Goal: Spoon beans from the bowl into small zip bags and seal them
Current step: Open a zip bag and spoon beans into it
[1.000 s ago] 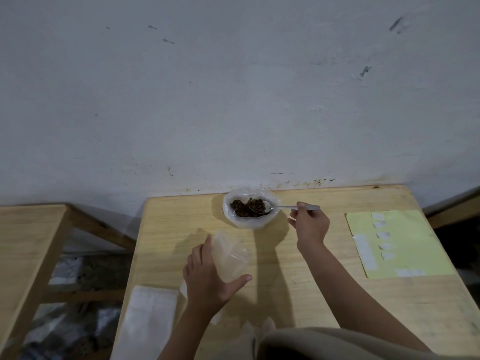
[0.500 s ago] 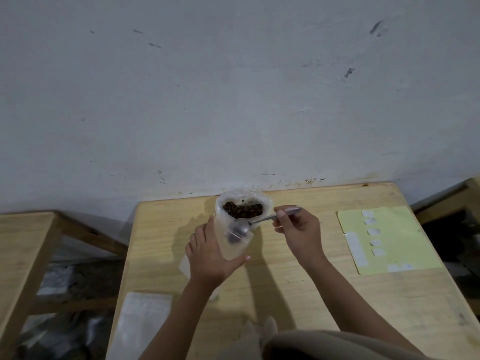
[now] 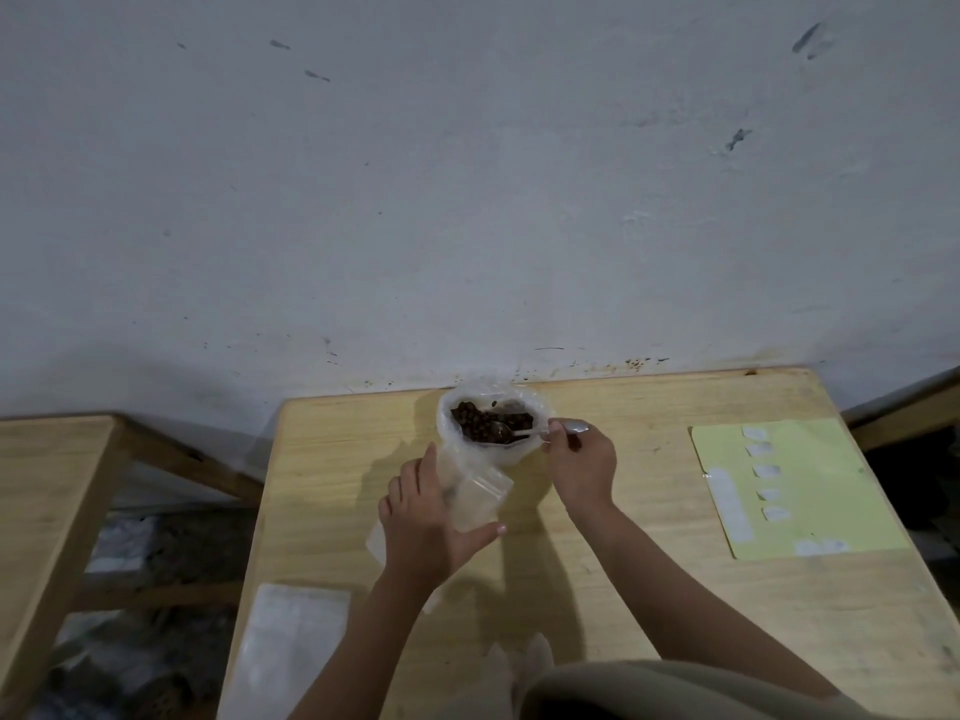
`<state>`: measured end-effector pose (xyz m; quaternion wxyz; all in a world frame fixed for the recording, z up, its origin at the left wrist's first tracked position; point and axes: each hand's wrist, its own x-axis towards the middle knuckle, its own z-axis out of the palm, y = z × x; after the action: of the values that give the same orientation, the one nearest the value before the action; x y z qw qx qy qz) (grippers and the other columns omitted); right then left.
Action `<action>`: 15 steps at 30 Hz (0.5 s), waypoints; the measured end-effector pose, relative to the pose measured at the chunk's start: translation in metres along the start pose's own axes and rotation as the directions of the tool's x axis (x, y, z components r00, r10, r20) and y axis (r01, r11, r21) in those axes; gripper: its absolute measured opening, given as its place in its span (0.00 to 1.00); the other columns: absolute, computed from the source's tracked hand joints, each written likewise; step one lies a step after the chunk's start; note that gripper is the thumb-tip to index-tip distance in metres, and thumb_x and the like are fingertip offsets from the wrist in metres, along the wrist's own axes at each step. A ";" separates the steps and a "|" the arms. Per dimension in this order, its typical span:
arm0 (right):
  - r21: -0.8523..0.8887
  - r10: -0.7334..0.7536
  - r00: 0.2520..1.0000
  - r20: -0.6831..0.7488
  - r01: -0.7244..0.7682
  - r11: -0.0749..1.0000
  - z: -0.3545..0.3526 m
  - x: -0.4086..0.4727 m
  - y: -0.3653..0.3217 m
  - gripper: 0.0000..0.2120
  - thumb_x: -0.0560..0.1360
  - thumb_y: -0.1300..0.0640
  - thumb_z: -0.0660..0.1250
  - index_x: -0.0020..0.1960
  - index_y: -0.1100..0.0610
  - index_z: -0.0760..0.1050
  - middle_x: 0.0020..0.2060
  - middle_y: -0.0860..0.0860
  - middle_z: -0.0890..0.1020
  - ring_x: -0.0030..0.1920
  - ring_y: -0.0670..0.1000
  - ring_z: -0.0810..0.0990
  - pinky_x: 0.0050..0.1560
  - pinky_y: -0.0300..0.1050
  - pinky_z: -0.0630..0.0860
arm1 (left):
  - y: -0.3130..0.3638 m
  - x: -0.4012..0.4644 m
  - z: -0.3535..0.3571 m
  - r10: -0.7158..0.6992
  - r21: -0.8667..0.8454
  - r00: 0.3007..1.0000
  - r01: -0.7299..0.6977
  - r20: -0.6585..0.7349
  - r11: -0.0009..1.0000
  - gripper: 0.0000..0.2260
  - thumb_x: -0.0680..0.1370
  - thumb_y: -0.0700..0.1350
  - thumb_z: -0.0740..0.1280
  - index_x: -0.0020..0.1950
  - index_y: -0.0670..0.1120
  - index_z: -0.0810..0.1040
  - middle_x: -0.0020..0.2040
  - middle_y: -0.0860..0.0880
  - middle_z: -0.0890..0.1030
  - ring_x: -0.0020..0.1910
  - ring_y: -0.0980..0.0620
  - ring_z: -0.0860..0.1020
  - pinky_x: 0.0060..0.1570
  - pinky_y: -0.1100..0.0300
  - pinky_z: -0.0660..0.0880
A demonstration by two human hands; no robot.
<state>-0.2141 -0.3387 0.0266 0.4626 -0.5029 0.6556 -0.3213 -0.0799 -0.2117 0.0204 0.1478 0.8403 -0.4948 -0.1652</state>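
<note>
A white bowl [image 3: 524,454] lined with clear plastic stands at the table's far edge and holds dark brown beans [image 3: 478,420]. My right hand [image 3: 579,462] grips the handle of a metal spoon [image 3: 506,432] whose head lies among the beans. My left hand [image 3: 423,517] holds a small clear zip bag [image 3: 475,493] upright just in front of the bowl, with its mouth near the rim. What is inside the bag is too faint to tell.
A stack of flat clear bags [image 3: 291,646] lies at the wooden table's [image 3: 675,615] near left corner. A pale green sheet [image 3: 826,491] with several white labels lies on the right. A second wooden table [image 3: 41,491] stands to the left, with a gap between.
The spoon went from the bowl into the bag half a second ago and is now back in the beans. My left hand has lowered the bag slightly away from the bowl.
</note>
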 end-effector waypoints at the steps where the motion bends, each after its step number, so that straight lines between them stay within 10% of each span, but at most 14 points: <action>1: 0.045 0.088 0.996 -0.015 -0.087 0.995 0.003 0.003 0.004 0.07 0.76 0.56 0.65 0.42 0.55 0.80 0.38 0.54 0.84 0.43 0.55 0.83 0.49 0.50 0.79 | 0.000 0.000 0.000 0.004 0.006 1.000 -0.004 0.002 1.000 0.54 0.54 0.77 0.62 0.69 0.40 0.67 0.55 0.43 0.76 0.49 0.43 0.76 0.43 0.51 0.73; 6: 0.177 0.210 0.977 -0.024 -0.202 0.963 0.000 0.004 0.006 0.10 0.75 0.56 0.67 0.35 0.48 0.78 0.36 0.54 0.84 0.42 0.55 0.83 0.49 0.59 0.80 | -0.002 -0.004 0.004 0.008 0.025 1.000 -0.008 0.019 1.000 0.55 0.54 0.78 0.62 0.70 0.41 0.66 0.57 0.43 0.75 0.51 0.42 0.76 0.46 0.50 0.73; 15: 0.424 0.299 0.953 -0.039 -0.255 0.869 -0.027 0.004 -0.008 0.05 0.76 0.61 0.66 0.46 0.62 0.79 0.33 0.54 0.80 0.34 0.49 0.79 0.39 0.47 0.79 | -0.002 -0.008 0.003 0.004 0.023 0.999 -0.005 0.048 1.000 0.55 0.54 0.77 0.62 0.69 0.41 0.66 0.57 0.44 0.76 0.49 0.44 0.76 0.44 0.51 0.73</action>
<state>-0.2370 -0.3457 0.0425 0.5654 -0.2764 0.6609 -0.4088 -0.0837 -0.2037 0.0186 0.1266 0.8366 -0.5020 -0.1791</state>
